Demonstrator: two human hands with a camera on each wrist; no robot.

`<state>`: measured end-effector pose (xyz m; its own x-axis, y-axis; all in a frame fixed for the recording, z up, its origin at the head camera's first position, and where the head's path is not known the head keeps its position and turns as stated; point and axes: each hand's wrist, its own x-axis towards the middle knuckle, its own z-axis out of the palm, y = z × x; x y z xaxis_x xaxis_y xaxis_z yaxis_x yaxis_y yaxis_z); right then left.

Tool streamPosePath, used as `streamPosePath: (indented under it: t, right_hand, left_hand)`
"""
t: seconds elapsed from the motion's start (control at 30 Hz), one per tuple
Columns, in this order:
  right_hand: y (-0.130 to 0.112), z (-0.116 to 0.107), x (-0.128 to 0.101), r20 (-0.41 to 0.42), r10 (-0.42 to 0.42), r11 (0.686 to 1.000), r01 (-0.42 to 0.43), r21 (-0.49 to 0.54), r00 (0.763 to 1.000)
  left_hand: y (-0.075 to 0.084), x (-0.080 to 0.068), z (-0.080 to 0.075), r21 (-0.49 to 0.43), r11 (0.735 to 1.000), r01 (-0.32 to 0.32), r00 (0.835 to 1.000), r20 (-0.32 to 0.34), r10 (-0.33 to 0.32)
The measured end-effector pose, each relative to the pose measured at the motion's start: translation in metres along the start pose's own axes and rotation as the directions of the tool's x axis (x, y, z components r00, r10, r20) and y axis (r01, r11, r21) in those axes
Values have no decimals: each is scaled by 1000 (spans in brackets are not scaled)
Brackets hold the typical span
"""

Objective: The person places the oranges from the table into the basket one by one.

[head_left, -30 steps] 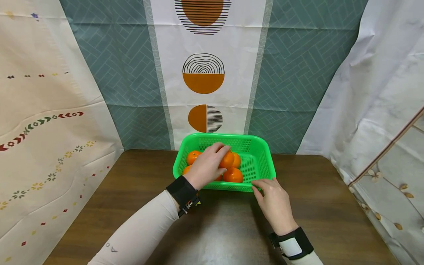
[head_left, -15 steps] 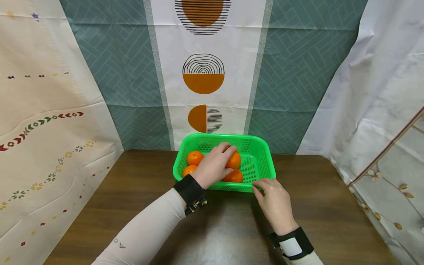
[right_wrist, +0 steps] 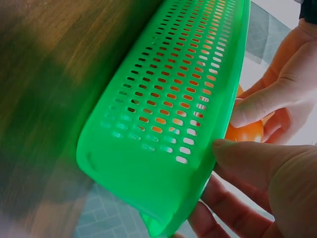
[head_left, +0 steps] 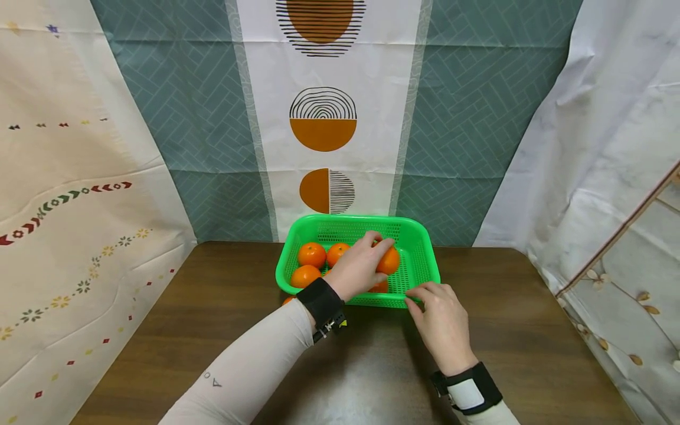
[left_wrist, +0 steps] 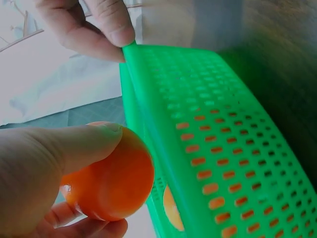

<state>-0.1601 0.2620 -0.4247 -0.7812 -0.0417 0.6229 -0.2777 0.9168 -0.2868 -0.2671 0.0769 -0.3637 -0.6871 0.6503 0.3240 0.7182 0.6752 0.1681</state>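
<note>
Head view: the left hand point(head_left: 357, 267) curls around an orange point(head_left: 390, 260) inside the green basket point(head_left: 425, 260) on the wooden table point(head_left: 520, 319), while the right hand point(head_left: 441, 319) pinches the near rim.

Left wrist view: thumb and fingers wrap that orange point(left_wrist: 111, 181), just beside the basket wall point(left_wrist: 233, 163).

Right wrist view: right fingers point(right_wrist: 257, 166) clamp the perforated rim point(right_wrist: 168, 129).

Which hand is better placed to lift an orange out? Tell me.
Left. The left hand already grips an orange inside the green basket, while the right hand holds the basket's near rim.
</note>
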Motion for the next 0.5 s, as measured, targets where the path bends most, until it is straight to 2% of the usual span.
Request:
streamPosePath:
  t: [0.27, 0.5]
  right_hand:
    - [6, -7, 2, 1, 34, 999, -34, 2, 999]
    - [9, -10, 2, -5, 33, 999, -33, 10, 999]
  left_hand:
    - [15, 14, 9, 10, 1000, -26, 1000, 2, 26]
    - [27, 19, 17, 52, 998, -32, 997, 72, 28]
